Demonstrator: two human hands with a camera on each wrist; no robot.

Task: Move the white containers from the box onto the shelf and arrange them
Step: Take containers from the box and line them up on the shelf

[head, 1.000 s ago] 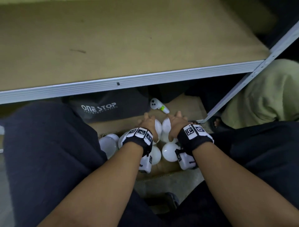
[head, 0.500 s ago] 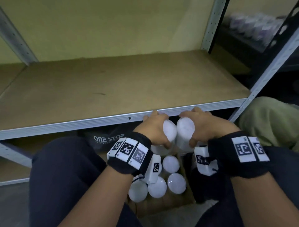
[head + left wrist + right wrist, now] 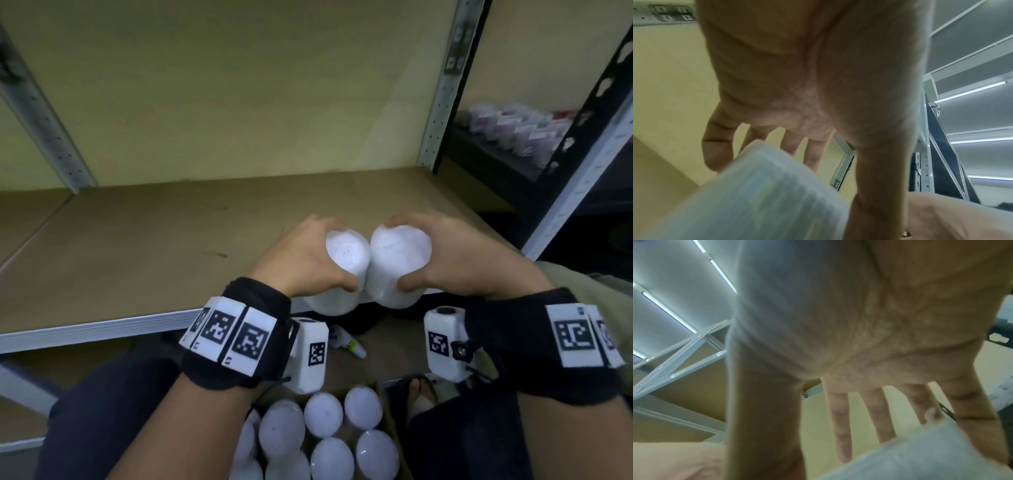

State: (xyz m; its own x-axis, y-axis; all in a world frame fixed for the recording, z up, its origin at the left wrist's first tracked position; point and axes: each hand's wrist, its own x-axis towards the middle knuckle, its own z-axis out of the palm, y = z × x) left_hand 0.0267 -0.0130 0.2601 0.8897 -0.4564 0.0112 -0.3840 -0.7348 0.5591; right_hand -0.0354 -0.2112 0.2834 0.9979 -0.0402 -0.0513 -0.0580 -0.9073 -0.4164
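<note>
My left hand (image 3: 308,260) grips a white container (image 3: 342,270) from above, fingers over its top and thumb on its near side. My right hand (image 3: 459,257) grips a second white container (image 3: 397,263) the same way. The two containers touch each other just above the front edge of the brown shelf board (image 3: 137,260). Below, the cardboard box (image 3: 385,407) holds several more white containers (image 3: 323,414). In the left wrist view the left hand (image 3: 797,113) wraps its container (image 3: 756,194); in the right wrist view the right hand (image 3: 879,369) holds its container (image 3: 920,456).
The shelf has a metal front rail (image 3: 96,330) and perforated uprights (image 3: 442,89) at left and right. A neighbouring dark rack (image 3: 513,137) at the right carries small packaged items. A white marker-like item (image 3: 346,344) lies on the floor under the shelf. My knees flank the box.
Both hands have lifted a container each out of the box, from low under the shelf up to the level of the shelf's front edge. The head view has tilted upward.
</note>
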